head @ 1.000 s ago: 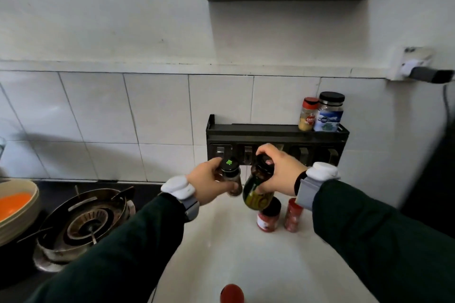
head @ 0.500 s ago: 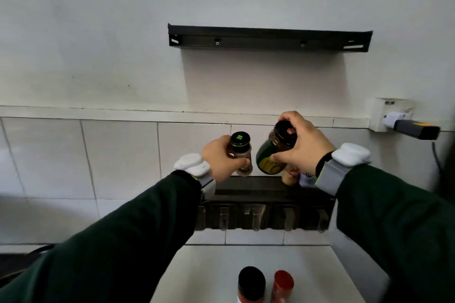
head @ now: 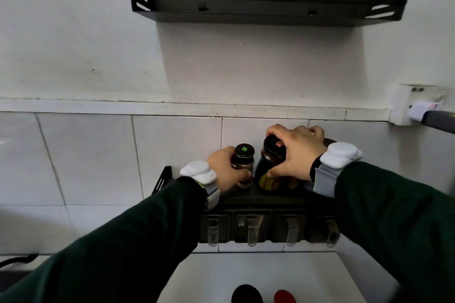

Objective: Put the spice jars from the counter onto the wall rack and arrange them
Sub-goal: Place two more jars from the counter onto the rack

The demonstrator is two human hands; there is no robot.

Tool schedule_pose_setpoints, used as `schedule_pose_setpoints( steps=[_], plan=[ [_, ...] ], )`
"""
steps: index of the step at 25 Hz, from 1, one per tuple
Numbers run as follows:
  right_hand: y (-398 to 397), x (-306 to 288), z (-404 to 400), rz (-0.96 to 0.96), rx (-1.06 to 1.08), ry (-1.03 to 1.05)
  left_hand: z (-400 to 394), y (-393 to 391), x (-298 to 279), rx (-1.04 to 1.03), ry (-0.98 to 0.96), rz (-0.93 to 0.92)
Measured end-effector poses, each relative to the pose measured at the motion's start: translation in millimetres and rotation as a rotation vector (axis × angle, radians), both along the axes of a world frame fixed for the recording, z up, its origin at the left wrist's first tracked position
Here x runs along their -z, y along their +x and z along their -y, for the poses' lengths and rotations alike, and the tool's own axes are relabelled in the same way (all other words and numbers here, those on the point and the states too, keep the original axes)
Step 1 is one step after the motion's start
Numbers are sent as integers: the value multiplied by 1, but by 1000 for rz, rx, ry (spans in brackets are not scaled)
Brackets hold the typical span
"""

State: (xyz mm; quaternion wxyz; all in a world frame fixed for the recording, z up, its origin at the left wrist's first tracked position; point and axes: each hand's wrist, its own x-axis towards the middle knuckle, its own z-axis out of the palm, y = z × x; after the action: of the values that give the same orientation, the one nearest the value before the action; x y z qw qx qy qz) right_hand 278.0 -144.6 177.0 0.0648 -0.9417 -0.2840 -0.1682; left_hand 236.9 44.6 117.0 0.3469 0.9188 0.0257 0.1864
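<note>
Each hand grips a jar — left hand (head: 225, 170) the small spice jar (head: 242, 163), right hand (head: 296, 152) the larger jar (head: 269, 167) — over the wall rack (head: 266, 200).

Left hand (head: 225, 170): fingers curled closed, thumb side up, forearm entering from 7 o'clock | Right hand (head: 295, 152): palm down, fingers wrapped closed, forearm entering from 4 o'clock | Both wrists: white band-mounted device; dark green sleeves.

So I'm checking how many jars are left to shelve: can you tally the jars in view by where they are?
Held at the lower rack: 2, a small dark jar in the left hand and a larger jar in the right hand.
On the counter: 2, a black cap and a red cap.
Total: 4.
</note>
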Motion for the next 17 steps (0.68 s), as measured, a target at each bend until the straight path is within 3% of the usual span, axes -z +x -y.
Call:
schedule_pose_setpoints(
  steps=[4, 10, 17],
  plan=[
    [12, -1, -6, -25, 51, -42, 0, 6, 8, -33, -36, 20],
    [11, 16, -3, 90, 30, -47, 2, 11, 16, -69, -51, 14],
    [-6, 33, 9, 206, 57, 0, 4, 2, 13, -49, 48, -26]
  ],
)
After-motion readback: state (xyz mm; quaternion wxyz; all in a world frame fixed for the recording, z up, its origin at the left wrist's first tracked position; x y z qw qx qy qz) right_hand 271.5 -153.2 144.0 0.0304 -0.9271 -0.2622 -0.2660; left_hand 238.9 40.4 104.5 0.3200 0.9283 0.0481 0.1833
